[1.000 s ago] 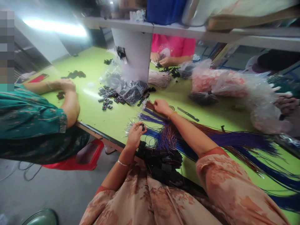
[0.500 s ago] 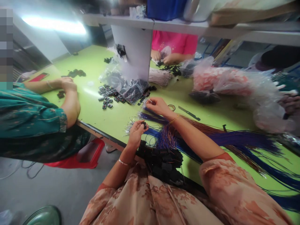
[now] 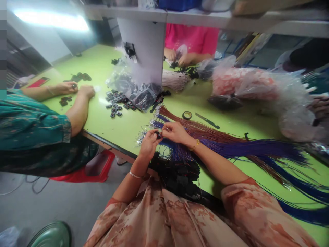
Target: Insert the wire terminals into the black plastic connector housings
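Observation:
My left hand (image 3: 149, 144) pinches a small black plastic connector (image 3: 158, 135) between thumb and fingertips. Right beside it, my right hand (image 3: 176, 133) is closed in a pinch on a thin wire, whose end is hard to make out against the connector. Beneath and behind my hands lie bundles of blue wires (image 3: 231, 147) and brown wires (image 3: 205, 127), their silvery crimped tips (image 3: 155, 115) pointing left. A heap of black connectors (image 3: 180, 176) with short wires sits at the table edge against my body.
A tape roll (image 3: 186, 115) and a flat dark blade (image 3: 207, 120) lie beyond the wires. Black parts (image 3: 117, 101) are spread near a plastic bag (image 3: 147, 96) by the white post (image 3: 144, 51). Co-workers' hands (image 3: 86, 92) are at the left and across the table.
My right hand has come from the wire tips toward me, down to the connector in my left hand. The left co-worker's hands have moved apart, one now holding a small dark part.

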Demonstrator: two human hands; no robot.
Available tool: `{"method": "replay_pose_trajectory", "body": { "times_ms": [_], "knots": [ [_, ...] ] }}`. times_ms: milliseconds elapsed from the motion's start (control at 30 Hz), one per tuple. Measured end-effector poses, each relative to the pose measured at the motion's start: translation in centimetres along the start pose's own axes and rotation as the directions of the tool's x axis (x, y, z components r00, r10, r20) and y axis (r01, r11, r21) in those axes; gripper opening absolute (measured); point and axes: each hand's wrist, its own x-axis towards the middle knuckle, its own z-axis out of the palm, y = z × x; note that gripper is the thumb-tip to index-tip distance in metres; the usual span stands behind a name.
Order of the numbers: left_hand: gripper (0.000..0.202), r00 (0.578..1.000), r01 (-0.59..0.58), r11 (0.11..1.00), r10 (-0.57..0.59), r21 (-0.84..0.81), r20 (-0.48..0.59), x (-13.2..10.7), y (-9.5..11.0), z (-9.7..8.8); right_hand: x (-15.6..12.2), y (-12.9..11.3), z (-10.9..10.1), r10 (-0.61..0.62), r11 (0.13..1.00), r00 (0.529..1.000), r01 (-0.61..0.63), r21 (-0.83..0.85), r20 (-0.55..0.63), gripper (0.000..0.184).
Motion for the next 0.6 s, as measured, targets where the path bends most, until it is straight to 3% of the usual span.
{"method": "replay_pose_trajectory", "body": {
  "times_ms": [233, 433, 600],
  "knots": [
    [0.023, 1.0, 0.004, 1.0, -0.004, -0.009, -0.006, 0.1, -0.14, -0.22, -0.46, -0.76, 0.09, 0.013, 0.986, 1.0, -0.014, -0.169, -0.007, 0.016],
    [0.025, 1.0, -0.02, 0.999, 0.02, 0.04, 0.005, -0.05, -0.29, -0.24, -0.6, -1.03, 0.3, 0.027, 0.981, 1.0, -0.027, -0.191, -0.004, 0.017],
    [0.034, 0.999, -0.054, 0.992, 0.053, 0.117, 0.015, -0.34, -0.21, -0.1, -0.69, -0.54, 0.61, -0.024, 0.977, 0.999, 0.032, -0.21, 0.039, 0.016]
  ]
}}
